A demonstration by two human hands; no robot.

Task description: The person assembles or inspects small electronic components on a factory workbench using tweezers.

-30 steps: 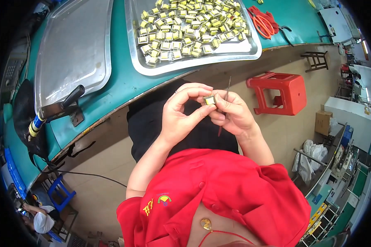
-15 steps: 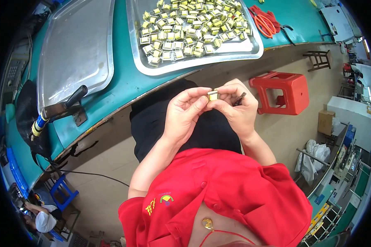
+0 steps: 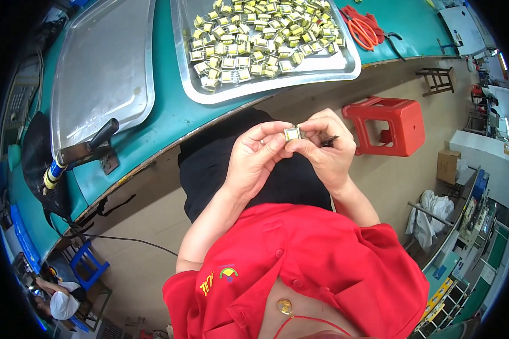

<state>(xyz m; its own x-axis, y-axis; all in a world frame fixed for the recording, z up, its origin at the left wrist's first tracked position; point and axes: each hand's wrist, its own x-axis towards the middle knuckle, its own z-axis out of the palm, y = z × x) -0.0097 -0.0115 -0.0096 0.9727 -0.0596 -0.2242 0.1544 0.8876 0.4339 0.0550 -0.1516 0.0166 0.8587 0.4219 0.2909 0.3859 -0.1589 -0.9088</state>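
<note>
Between my fingertips, above my lap, I hold a small transformer (image 3: 292,134) with a yellow winding and a grey metal core. My left hand (image 3: 255,151) pinches it from the left with thumb and forefinger. From the other side my right hand (image 3: 324,146) grips it the same way. A small dark tool (image 3: 330,141) is tucked in the curled fingers of my right hand; its kind cannot be made out. Ahead, a metal tray (image 3: 209,97) on the bench carries a heap of similar yellow transformers (image 3: 260,39).
Left of that tray lies another metal tray (image 3: 104,62). A dark-handled bench fixture (image 3: 85,150) stands at the green bench's (image 3: 169,113) near edge. Orange-handled pliers (image 3: 363,34) rest on red cloth. A red stool (image 3: 390,127) stands right; a person (image 3: 62,299) sits far lower left.
The transformer has been turned between my fingers, so its framed, pale face now shows instead of its edge. Both hands stay almost in place.
</note>
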